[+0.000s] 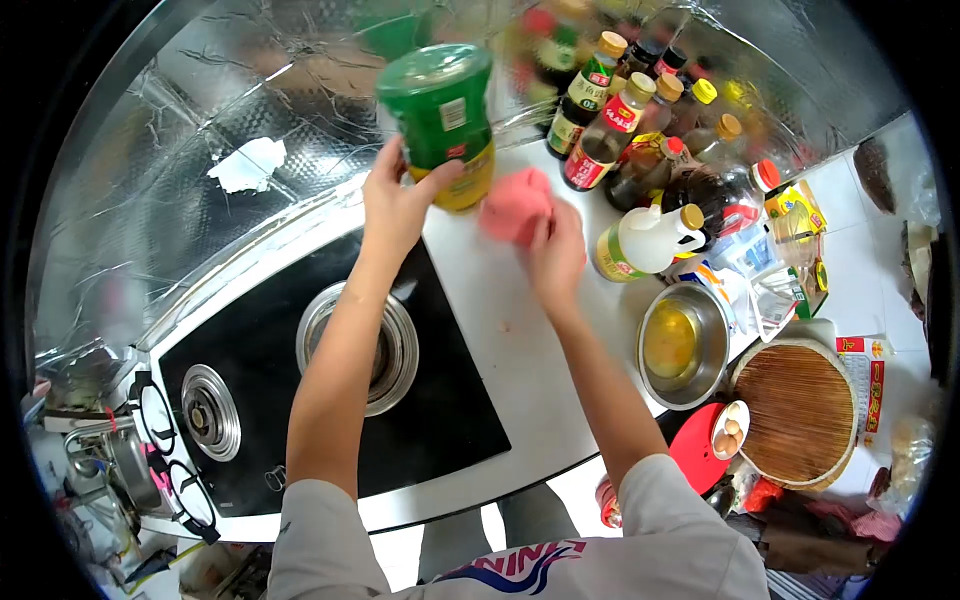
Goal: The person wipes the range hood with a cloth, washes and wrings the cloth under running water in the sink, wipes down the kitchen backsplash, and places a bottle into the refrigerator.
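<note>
My left hand (pixel 400 195) grips a large green and yellow canister (pixel 440 125) with a green lid, held up near the foil-covered wall at the counter's back edge. Its fingers wrap round the canister's lower part. A pink cloth (pixel 515 205), a little blurred, is bunched in my right hand (pixel 557 250), just right of the canister and over the white counter (pixel 490 310). Sauce bottles (pixel 605 130) stand close to the right of the cloth, along with a white jug (pixel 650 240) that has a handle and a gold cap.
A black two-burner gas stove (pixel 450 420) lies under my left forearm. To the right are a metal bowl (pixel 712 350) holding yellow liquid, a small dish of eggs (pixel 730 430) on a red surface, and a round wooden board (pixel 800 410). Crinkled foil (pixel 310 120) covers the back wall.
</note>
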Demonstrator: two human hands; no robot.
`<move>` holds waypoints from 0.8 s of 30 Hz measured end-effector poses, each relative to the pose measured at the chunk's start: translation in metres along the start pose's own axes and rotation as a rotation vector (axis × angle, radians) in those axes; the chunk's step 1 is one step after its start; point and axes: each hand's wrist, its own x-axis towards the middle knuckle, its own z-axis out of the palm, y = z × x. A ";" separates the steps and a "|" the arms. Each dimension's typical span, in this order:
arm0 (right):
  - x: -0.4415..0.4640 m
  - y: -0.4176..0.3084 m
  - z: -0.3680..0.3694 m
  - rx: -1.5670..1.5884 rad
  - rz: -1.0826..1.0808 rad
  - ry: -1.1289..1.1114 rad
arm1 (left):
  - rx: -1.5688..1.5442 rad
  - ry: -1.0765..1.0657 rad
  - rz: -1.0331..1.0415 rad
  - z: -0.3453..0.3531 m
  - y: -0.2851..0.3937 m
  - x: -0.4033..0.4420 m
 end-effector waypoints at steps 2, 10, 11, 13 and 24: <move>0.030 0.006 0.020 -0.087 -0.103 0.149 | -0.070 0.043 0.005 -0.019 0.012 -0.015; 0.081 0.062 0.098 -0.476 -0.199 0.050 | -0.158 0.050 -0.184 -0.049 0.039 -0.056; 0.082 0.062 0.090 -0.378 -0.145 -0.148 | -0.147 0.043 -0.206 -0.051 0.037 -0.058; 0.073 0.056 0.073 -0.283 -0.107 -0.358 | -0.216 0.057 -0.212 -0.047 0.036 -0.062; -0.064 0.016 -0.024 -0.001 -0.416 -0.700 | -0.255 0.071 -0.164 -0.031 0.053 -0.075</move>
